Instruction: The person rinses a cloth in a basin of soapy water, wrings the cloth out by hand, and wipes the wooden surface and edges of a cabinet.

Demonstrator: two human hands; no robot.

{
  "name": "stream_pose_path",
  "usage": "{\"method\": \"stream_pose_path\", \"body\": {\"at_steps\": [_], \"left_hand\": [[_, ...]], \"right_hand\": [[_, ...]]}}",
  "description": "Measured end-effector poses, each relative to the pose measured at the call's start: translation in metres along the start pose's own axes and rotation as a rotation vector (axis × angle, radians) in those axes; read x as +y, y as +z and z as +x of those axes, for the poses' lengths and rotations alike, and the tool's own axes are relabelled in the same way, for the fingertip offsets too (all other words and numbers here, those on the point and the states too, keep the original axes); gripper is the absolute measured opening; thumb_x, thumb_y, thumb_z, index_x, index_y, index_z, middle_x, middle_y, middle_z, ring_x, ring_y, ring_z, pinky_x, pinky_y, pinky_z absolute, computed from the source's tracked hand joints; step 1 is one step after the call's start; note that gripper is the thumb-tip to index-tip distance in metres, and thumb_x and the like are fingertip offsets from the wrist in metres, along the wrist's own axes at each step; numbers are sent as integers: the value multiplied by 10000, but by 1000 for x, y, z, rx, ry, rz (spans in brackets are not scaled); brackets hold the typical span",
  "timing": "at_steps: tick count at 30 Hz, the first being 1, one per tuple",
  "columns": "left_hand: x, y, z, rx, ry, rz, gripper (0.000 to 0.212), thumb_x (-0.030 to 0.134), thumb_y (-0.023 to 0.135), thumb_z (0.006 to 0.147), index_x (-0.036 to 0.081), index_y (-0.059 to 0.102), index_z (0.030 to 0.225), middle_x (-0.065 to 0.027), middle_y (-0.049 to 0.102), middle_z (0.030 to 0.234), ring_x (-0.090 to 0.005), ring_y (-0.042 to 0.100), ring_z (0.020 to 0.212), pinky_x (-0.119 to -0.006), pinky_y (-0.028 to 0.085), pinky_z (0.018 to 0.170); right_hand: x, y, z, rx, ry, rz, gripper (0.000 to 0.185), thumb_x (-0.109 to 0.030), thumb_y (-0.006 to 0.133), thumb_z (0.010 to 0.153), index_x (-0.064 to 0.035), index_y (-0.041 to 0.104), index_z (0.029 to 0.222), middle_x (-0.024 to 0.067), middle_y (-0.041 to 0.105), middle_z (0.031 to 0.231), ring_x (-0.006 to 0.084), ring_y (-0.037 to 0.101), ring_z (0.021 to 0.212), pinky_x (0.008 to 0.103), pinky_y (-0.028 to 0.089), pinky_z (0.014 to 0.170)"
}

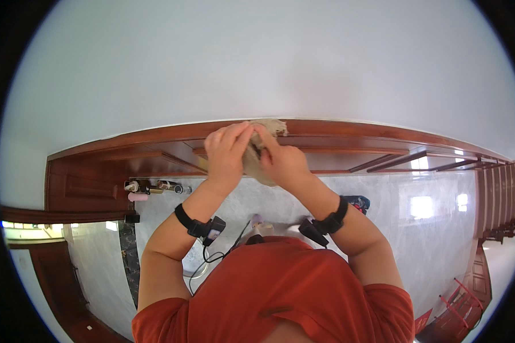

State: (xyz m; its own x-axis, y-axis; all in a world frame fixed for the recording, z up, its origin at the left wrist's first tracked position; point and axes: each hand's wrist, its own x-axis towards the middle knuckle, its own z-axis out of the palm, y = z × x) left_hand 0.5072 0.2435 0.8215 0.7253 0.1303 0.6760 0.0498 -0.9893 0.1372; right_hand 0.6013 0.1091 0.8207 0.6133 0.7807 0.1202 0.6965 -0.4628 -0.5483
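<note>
Both of my hands meet at a beige cloth [258, 169] on the top rail of reddish-brown wood wall paneling [347, 128]. My left hand [226, 151] grips the cloth from its left side, fingers curled over the rail. With its index finger stretched toward the left fingertips, my right hand [285, 163] holds the cloth's other side. A frayed end of the cloth lies on the rail, and the rest hangs down in front of the panels. Fingers and cloth hide part of the rail.
Several bottles [167, 186] and a pink cylinder [137, 197] stand on the floor at left. A metal basin [196, 259] is partly behind my left arm. A dark bundle [357, 203] lies beyond my right wrist. A staircase [498, 201] and red-framed chair [462, 302] are at right.
</note>
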Motion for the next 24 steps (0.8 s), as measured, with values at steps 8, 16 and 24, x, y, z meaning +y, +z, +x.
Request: {"method": "stream_pose_path", "body": {"at_steps": [8, 16, 24], "left_hand": [[86, 56, 44, -24, 174, -203, 397, 97, 544, 785, 102, 591, 1179, -12, 555, 1207, -207, 517, 1064, -375, 357, 895], [122, 92, 28, -135, 330, -236, 370, 137, 527, 811, 158, 596, 1174, 35, 535, 1209, -178, 485, 1093, -360, 347, 871], [94, 66, 1, -248, 56, -176, 473, 31, 570, 747, 111, 560, 1214, -52, 520, 1213, -266, 487, 1071, -419, 365, 887]], "right_hand": [[99, -45, -52, 340, 89, -40, 573, -130, 548, 812, -302, 447, 1349, 125, 570, 556, 314, 566, 474, 420, 448, 458], [146, -19, -83, 447, 199, -134, 725, -123, 568, 799, -169, 268, 1457, 89, 615, 632, 260, 580, 504, 389, 444, 457], [112, -14, -77, 372, 124, -95, 714, -147, 574, 779, -257, 305, 1431, 71, 612, 607, 279, 587, 497, 424, 456, 444]]}}
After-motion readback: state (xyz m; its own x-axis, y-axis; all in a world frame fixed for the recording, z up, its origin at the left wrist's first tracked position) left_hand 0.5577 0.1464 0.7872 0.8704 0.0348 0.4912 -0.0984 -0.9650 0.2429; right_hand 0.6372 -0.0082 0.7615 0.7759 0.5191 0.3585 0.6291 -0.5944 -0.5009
